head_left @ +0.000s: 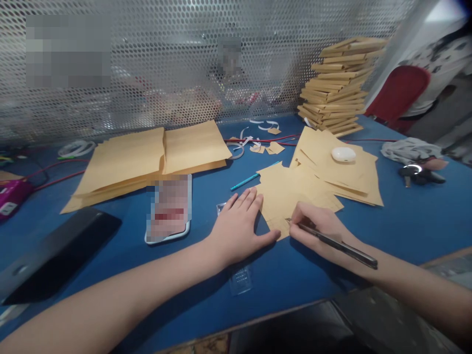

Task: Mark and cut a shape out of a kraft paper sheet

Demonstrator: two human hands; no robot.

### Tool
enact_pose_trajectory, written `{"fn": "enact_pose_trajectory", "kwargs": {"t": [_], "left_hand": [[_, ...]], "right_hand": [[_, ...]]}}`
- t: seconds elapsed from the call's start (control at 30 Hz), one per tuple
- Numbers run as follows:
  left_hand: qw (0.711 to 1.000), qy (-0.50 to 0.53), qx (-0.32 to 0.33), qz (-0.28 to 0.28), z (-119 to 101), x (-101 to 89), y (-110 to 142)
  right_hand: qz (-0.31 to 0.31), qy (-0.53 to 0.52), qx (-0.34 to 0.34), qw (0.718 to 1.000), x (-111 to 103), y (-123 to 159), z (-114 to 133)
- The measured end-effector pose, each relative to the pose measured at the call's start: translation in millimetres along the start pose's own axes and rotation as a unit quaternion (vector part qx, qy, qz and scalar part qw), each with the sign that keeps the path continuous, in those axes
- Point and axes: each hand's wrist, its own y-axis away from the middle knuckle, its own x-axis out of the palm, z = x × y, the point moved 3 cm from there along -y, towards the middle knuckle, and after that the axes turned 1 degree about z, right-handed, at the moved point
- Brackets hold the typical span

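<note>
My left hand [239, 223] lies flat with its fingers spread, its fingertips and thumb on the left edge of a cut piece of brown paper [295, 189]. In my right hand [319, 228] a dark pen [339, 243] is pinched, its tip at the lower part of the paper. Just beyond my left fingers rests a teal stick, perhaps a pen or pencil [245, 182]. A clear ruler or stencil [240, 279] is partly hidden under my left hand and wrist.
Brown paper stacks [129, 155] lie at the back left, more sheets [354, 182] at right under a white earbud case [343, 154]. A tall pile of folded brown pieces [332, 88] stands against the perforated metal screen [165, 64]. A phone [169, 209], dark case [62, 255] and keys [409, 172] lie about.
</note>
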Motion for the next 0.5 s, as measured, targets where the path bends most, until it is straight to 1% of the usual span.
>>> {"fn": "enact_pose_trajectory", "kwargs": {"t": [0.13, 0.2, 0.33, 0.37, 0.43, 0.5], "left_hand": [[1.0, -0.001, 0.002, 0.001, 0, -0.5, 0], [1.0, 0.0, 0.003, 0.001, 0, -1.1, -1], [1.0, 0.004, 0.002, 0.004, 0, -2.4, 0], [1.0, 0.005, 0.002, 0.005, -1, -2.6, 0], [1.0, 0.007, 0.002, 0.006, -1, -2.7, 0], [1.0, 0.007, 0.002, 0.006, -1, -2.5, 0]], "right_hand": [[-0.001, -0.007, -0.003, 1.0, 1, 0, -1], [-0.011, -0.026, 0.005, 1.0, 0, 1, -4], [-0.1, -0.092, 0.05, 0.989, -10, 2, -12], [-0.111, -0.102, 0.058, 0.987, -12, 2, -14], [-0.098, -0.109, 0.06, 0.987, -14, 1, -17], [-0.058, -0.109, 0.045, 0.991, -15, -1, -19]]}}
